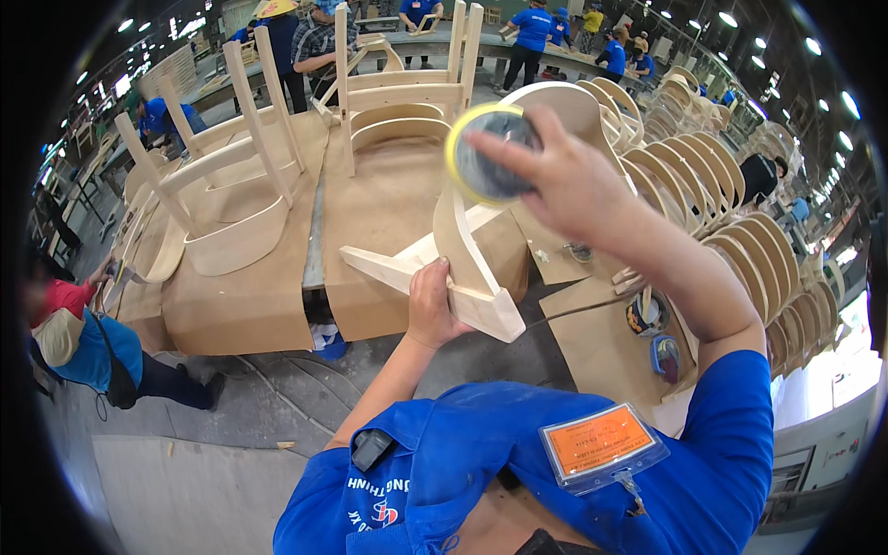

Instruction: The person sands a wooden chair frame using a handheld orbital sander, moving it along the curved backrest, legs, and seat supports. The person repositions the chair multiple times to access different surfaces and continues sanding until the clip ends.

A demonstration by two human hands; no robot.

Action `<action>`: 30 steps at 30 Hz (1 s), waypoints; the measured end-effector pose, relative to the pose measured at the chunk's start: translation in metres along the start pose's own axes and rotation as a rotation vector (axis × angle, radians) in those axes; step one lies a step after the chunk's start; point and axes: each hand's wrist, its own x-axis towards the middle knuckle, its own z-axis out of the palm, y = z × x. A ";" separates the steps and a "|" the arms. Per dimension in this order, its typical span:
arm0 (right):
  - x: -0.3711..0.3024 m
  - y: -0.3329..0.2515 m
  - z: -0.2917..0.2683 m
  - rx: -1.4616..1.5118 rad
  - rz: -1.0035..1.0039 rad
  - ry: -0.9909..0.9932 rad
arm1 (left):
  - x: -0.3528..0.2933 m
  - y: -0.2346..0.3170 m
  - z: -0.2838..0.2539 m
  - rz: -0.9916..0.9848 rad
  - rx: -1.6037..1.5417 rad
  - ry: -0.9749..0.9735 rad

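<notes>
My right hand (566,176) grips a round sander (493,159) with a yellow rim, somewhat blurred. One finger stretches over its dark top. It is up against the curved back of a pale wooden chair frame (460,242); I cannot tell whether its disc touches the wood. My left hand (433,303) is closed around one of the frame's straight members, near the corner closest to me. That corner juts past the edge of the brown-covered bench (388,310).
More chair frames stand legs-up on the bench, one at left (236,236) and one behind (407,97). Many curved wooden parts (694,171) are stacked at right. Tools and a tape roll (647,314) lie on a board at right. A co-worker (102,347) stands at left; hoses (287,393) cross the floor.
</notes>
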 end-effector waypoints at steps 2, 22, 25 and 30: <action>0.013 0.017 -0.005 -0.016 0.049 0.009 | -0.003 0.002 0.001 0.013 -0.008 -0.007; 0.000 0.013 -0.031 0.159 0.040 -0.243 | -0.034 -0.007 -0.001 0.062 -0.009 -0.064; -0.002 0.015 -0.036 0.189 0.080 -0.330 | -0.038 -0.010 -0.002 0.066 -0.026 -0.088; 0.003 0.079 -0.021 0.295 0.300 -0.280 | -0.046 -0.012 -0.004 0.110 0.018 0.000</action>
